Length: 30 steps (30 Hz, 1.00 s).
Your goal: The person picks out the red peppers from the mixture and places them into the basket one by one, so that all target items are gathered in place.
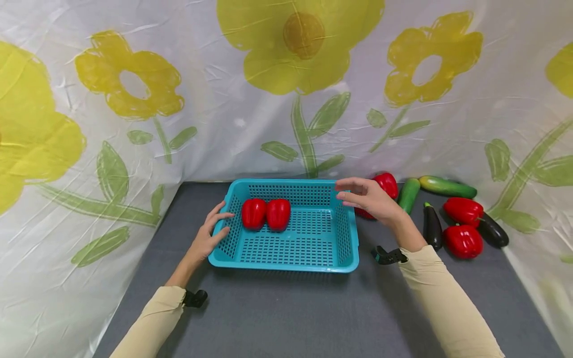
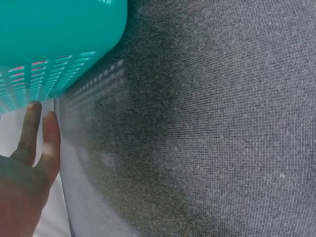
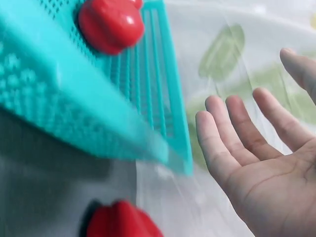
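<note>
A blue plastic basket (image 1: 286, 266) with slotted walls stands on the grey cloth, two red bell peppers (image 1: 253, 214) side by side in its left half. My left hand (image 1: 207, 238) rests at the basket's left rim, fingers spread and fairly straight. In the left wrist view, two fingers (image 2: 51, 143) extend beside the basket's outer wall. Over the right rim hovers my right hand (image 1: 369, 199), holding nothing. Its fingers are spread and loosely bent in the right wrist view, apart from the basket. Below it, a red bell pepper (image 3: 123, 222) lies outside the basket.
To the right lie cucumbers (image 1: 447, 187), eggplants (image 1: 432, 226) and more red bell peppers (image 1: 463, 241). A white curtain (image 1: 215, 124) with painted yellow flowers hangs behind the table. The grey tabletop (image 1: 277, 313) extends in front of the basket.
</note>
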Tool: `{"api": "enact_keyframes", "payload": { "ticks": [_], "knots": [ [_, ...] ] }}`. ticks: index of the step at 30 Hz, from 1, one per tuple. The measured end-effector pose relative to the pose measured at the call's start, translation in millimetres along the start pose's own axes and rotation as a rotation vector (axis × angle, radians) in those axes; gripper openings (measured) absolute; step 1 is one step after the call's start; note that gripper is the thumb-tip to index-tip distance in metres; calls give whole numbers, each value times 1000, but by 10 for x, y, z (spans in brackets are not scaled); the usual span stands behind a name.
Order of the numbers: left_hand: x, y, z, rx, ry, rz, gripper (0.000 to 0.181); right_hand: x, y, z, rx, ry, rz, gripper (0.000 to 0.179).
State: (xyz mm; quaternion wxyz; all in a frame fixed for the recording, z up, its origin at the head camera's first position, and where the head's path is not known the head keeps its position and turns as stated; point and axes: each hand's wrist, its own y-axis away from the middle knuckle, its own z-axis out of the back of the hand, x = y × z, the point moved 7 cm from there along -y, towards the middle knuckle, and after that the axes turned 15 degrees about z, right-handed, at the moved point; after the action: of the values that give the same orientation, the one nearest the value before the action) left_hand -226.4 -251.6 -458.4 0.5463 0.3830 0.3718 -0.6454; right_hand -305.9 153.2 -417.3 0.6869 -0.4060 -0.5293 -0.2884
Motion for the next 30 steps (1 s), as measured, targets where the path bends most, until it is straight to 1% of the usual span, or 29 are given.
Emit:
{"api": "enact_keyframes", "payload": {
  "ticks": [3,9,14,18,21,24,27,30],
  "knots": [
    [-24,16,-5,5,3,1,32,-21,99,184,-45,5,2,51],
    [-66,30,0,1,8,0,32,-107,272,471,-94,33,-10,54],
    [-42,24,4,3,16,7,33,-213,395,642,-132,63,-32,53],
    [-19,21,-1,5,23,18,33,-277,506,755,-174,52,-47,51],
    [-6,22,-4,5,24,24,33,-313,586,841,-214,39,-40,45],
    [-2,26,-1,2,25,23,34,-355,652,923,-251,31,-24,45],
    [0,24,3,1,23,22,33,-418,718,996,-273,93,-28,50],
    [16,13,6,2,21,21,33,-475,782,1040,-294,210,-58,58]
  ]
}}
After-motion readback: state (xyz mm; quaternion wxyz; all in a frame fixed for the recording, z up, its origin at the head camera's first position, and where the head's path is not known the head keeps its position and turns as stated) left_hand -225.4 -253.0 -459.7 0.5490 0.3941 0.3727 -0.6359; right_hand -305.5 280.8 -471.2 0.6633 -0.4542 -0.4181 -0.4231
